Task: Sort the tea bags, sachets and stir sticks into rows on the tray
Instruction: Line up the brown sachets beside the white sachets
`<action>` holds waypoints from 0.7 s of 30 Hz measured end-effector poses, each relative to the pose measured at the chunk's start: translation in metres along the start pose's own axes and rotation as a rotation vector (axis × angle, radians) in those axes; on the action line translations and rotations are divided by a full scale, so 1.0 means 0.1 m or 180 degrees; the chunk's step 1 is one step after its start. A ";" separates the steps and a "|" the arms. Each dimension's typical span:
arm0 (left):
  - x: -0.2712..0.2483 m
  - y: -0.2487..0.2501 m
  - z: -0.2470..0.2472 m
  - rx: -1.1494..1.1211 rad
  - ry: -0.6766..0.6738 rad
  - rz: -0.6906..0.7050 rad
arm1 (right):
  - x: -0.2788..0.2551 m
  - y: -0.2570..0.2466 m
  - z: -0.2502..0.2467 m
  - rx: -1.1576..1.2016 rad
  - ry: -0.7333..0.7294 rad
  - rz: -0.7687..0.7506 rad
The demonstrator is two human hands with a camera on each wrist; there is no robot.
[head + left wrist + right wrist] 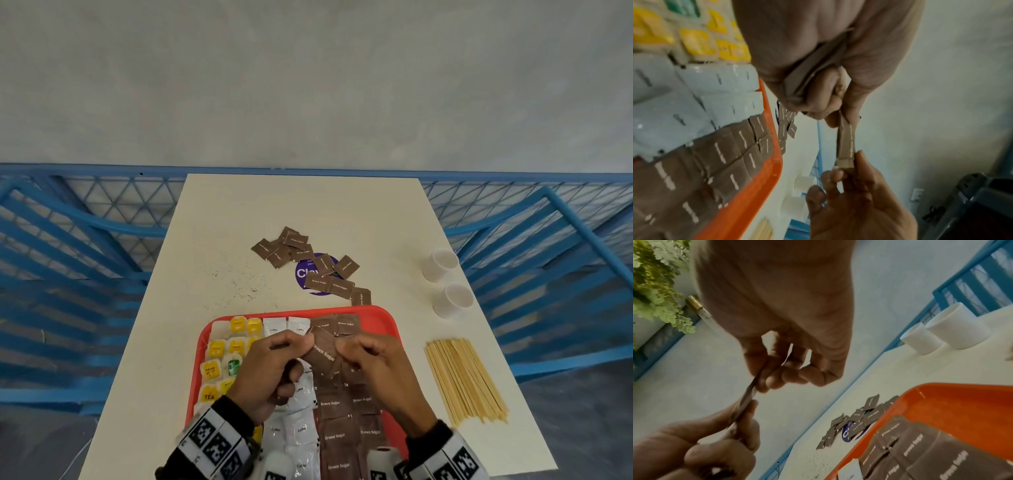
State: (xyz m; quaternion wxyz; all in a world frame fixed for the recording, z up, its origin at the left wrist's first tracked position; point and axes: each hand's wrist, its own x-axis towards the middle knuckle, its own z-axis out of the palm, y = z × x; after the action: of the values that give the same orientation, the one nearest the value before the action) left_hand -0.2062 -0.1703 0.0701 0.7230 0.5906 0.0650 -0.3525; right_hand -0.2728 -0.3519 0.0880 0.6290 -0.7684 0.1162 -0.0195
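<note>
Both hands, left hand [274, 370] and right hand [378, 368], pinch one brown sugar sachet [323, 356] above the tray [383, 317]; pulling apart could likely tear it, spilling sugar over the sorted rows.

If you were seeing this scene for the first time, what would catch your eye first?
Both hands, left and right, pinch one brown sugar sachet above the red tray, filled with yellow, white and brown rows. Beyond it lies a loose pile of sachets; stir sticks wait at right.
</note>
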 end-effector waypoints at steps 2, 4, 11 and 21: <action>0.02 -0.04 0.05 -0.0334 0.0127 -0.0160 | -0.01 0.03 0.01 0.0329 0.0425 0.0212; 0.05 -0.10 0.08 -0.0704 0.0274 -0.0237 | -0.02 0.03 0.00 0.0547 0.0498 0.0388; 0.04 -0.16 0.23 -0.0490 0.0456 -0.0030 | 0.00 0.09 0.01 0.0191 0.0153 0.0279; 0.11 0.11 0.18 -0.0587 -0.0041 -0.0352 | 0.06 0.09 -0.21 0.0071 -0.0146 0.0290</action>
State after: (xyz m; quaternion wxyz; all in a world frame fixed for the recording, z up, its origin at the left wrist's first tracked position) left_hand -0.1978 -0.1904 0.0789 0.7542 0.5148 0.1250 -0.3881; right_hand -0.2724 -0.3748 0.0828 0.6403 -0.7555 0.1364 0.0255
